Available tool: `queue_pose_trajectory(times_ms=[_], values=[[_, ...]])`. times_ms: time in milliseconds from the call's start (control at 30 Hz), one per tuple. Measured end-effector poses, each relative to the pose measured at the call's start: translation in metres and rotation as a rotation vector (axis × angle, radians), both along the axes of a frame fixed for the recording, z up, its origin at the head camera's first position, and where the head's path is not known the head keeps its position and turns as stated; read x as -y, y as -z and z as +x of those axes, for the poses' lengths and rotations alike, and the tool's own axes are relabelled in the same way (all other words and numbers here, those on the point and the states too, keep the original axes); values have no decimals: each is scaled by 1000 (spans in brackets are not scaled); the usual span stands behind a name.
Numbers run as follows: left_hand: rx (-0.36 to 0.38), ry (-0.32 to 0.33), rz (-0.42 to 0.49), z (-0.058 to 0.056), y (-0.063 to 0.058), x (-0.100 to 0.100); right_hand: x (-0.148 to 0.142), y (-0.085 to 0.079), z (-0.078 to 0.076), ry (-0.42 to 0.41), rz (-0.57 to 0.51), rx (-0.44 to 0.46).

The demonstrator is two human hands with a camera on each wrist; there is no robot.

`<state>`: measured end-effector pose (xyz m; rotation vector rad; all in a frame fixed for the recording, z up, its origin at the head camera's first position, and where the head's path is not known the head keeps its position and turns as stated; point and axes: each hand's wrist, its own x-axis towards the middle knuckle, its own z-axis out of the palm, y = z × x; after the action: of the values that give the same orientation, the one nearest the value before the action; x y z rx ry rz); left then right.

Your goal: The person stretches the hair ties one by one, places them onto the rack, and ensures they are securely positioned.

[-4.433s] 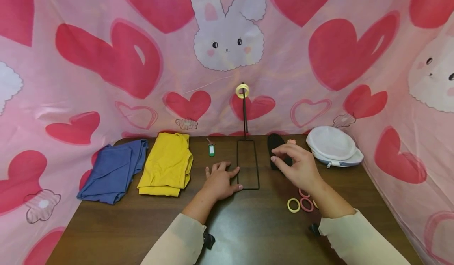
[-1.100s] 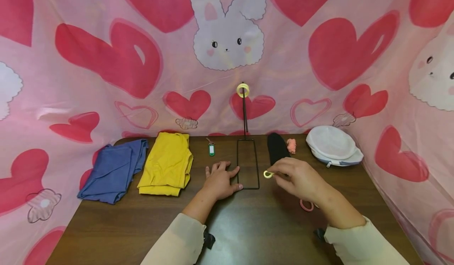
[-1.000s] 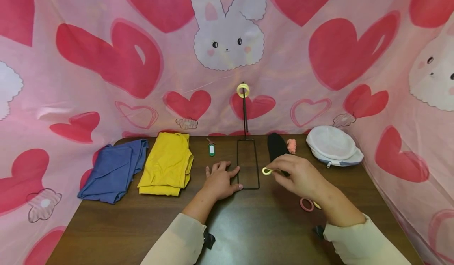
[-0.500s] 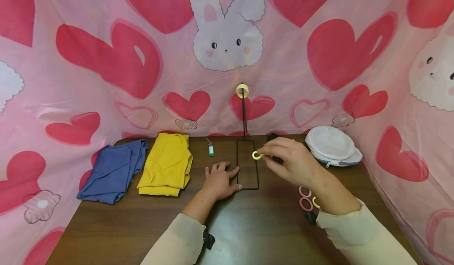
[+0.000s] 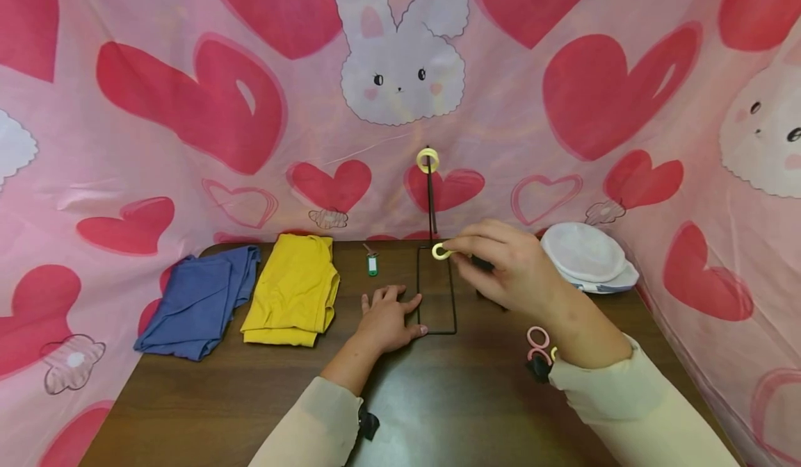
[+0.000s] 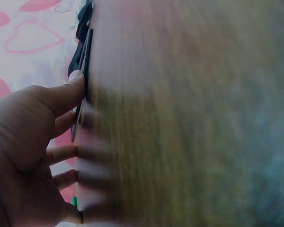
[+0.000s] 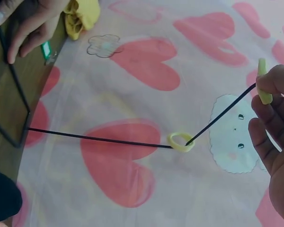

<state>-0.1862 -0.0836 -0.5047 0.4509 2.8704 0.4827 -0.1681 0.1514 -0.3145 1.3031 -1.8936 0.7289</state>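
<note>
Your right hand (image 5: 510, 265) pinches yellow ring (image 7: 261, 68) at tip of stand arm (image 7: 221, 114); cannot tell if threaded. Your left hand (image 5: 388, 320), fingers spread, touches stand base (image 5: 453, 293), toward table's (image 5: 438, 390) far edge. Pink rings (image 5: 528, 336) lie between base and right edge.

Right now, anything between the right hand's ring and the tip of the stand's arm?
Nothing visible. The held ring, pinched by the right hand, is by the tip of the black arm; whether it's threaded on, I can't tell. At least one hung ring sits at the arm's far end, clear of the tip.
</note>
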Motion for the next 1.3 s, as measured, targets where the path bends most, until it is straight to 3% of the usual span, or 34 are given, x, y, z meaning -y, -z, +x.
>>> queue_pose_trajectory(times_ms=[367,667,900,1300], values=[[-7,1,4,1,-2,-1,4,-11,-4,37,-30,-20],[-17,1,9,1,0,-1,3,-8,-13,84,-22,6],[-12,-4,3,1,0,-2,2,-1,-31,130,-30,81],[-17,-4,9,2,0,0,14,13,-69,205,-135,139]])
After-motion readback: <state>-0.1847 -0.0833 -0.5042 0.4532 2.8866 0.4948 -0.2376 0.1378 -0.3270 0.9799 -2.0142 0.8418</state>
